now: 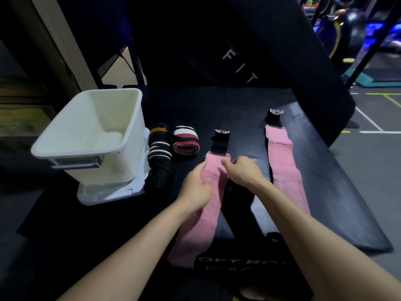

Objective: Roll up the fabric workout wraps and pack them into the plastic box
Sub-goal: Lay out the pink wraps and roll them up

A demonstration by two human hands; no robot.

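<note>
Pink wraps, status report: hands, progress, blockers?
Both hands, left and right, on near pink wrap, unrolled. Second pink wrap flat. Plastic box empty. Nothing blocking.

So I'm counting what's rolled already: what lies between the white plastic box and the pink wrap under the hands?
In the head view, two rolled wraps: a black one with white stripes beside the plastic box, then a maroon-and-white one nearer the pink wrap.

left hand (196, 187): bare, no glove | right hand (244, 171): bare | forearms: bare, sleeveless
</note>
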